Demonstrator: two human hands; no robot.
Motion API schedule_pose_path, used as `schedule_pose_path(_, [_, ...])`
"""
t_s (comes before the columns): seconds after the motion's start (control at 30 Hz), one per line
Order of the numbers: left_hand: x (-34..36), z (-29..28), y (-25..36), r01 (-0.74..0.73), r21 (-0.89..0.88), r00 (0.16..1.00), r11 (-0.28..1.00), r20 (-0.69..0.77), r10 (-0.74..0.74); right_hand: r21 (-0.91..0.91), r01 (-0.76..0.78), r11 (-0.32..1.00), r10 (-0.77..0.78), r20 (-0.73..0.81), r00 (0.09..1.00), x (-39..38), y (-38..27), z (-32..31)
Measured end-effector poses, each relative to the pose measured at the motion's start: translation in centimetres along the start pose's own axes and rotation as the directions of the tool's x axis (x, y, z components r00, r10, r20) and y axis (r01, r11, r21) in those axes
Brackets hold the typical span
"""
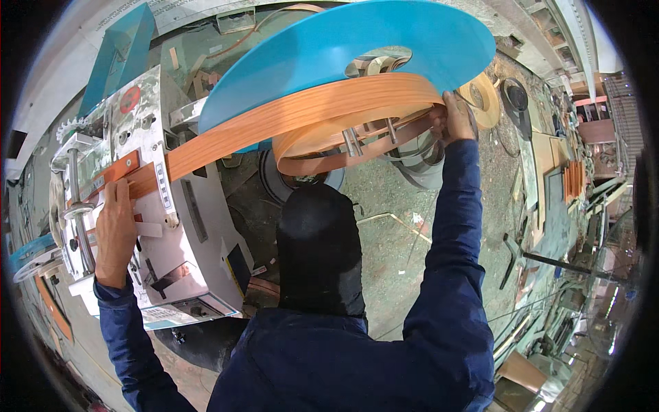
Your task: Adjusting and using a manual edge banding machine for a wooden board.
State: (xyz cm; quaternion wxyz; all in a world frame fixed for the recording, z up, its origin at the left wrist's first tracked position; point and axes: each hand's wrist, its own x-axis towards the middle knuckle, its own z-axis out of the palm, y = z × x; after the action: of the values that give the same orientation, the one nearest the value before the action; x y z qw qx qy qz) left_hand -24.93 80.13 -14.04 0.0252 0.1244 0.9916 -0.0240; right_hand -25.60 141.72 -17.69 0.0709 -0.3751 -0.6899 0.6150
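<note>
An orange wood-grain strip of edge banding [226, 132] runs from a loose coil down to the white machine [199, 237] at the left. Beside the machine's metal guide, my left hand [117, 230] has its fingers closed on the strip's left end; the thumb is mostly hidden. My right hand [456, 122] grips the right side of the coil, fingers wrapped behind its edge. The coil stands around upright metal pins [352, 142]. Behind it tilts a large blue round disc [295, 65] with an opening near its middle.
A toothed gear [71, 128] and a metal shaft [74, 175] are close to my left hand. Yellowish rolls [482, 101] of banding lie beyond my right hand. A grey round drum [425, 168] stands under the coil. Boards and offcuts [549, 161] litter the floor at right.
</note>
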Motion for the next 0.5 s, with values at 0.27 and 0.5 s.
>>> schedule_pose_path(0.27, [-0.1,0.1,0.0,-0.032,0.019,0.998,0.999,-0.051,0.033,-0.042,0.15,0.988,-0.152,-0.036,0.988,-0.5,3.5,-0.6])
schedule_pose_path(0.5, [-0.3,-1.0,0.7,-0.004,0.011,0.999,1.0,-0.039,0.005,-0.106,0.074,0.992,-0.085,-0.11,0.99,-1.1,4.9,1.0])
